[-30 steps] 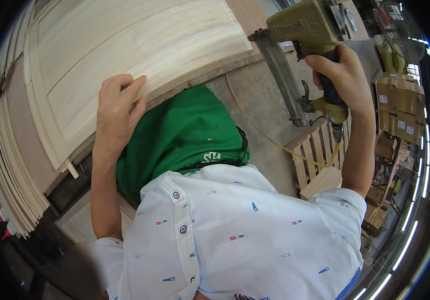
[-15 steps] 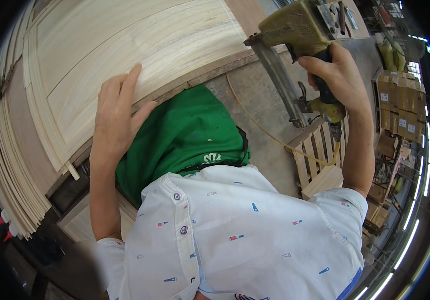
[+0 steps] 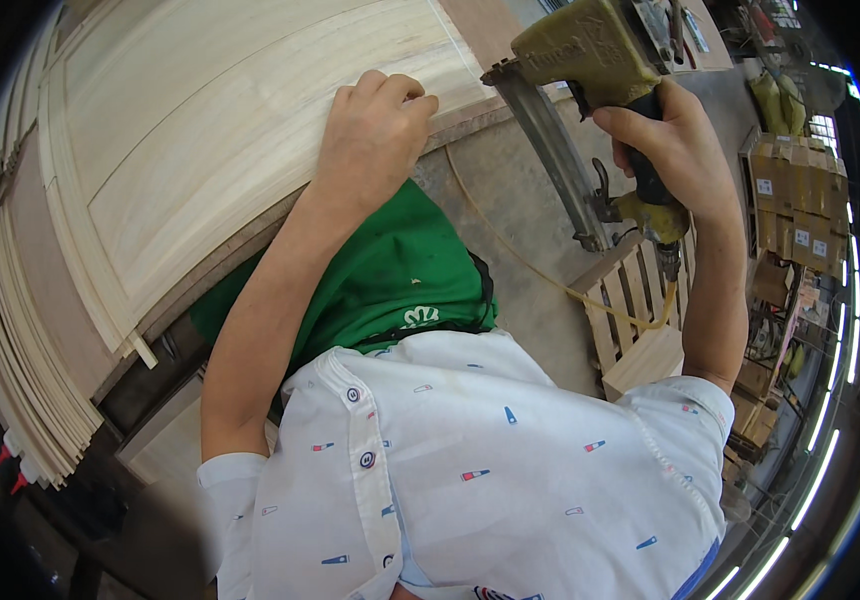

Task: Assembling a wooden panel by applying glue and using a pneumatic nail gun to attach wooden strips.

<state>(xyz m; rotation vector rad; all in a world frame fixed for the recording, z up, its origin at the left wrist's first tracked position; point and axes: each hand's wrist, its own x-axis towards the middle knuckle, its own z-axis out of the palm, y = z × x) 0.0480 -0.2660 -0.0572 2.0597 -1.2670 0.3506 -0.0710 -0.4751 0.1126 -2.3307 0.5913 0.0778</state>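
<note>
The left hand (image 3: 375,130) is over the near edge of the pale wood panel (image 3: 220,120), its fingers curled; whether they pinch something, or touch the wood, I cannot tell. The right hand (image 3: 685,150) grips the nail gun (image 3: 590,50) by its dark handle, thumb near the trigger.

From the left, thin wood strips (image 3: 35,340) lie stacked along the brown counter (image 3: 45,250), with red tips (image 3: 18,484) below them. The panel lies flat beside the strips. Next comes the green apron (image 3: 390,270), with a small white emblem, over a white shirt (image 3: 510,470) printed with little tools. A yellow hose (image 3: 520,260) curves over the floor and joins the nail gun, which is held up just beyond the panel's right end; raised lettering marks its body. Beneath is a slatted pallet (image 3: 650,290). At far right, stacked cartons (image 3: 800,210) bear white labels (image 3: 802,238), too small to read.
</note>
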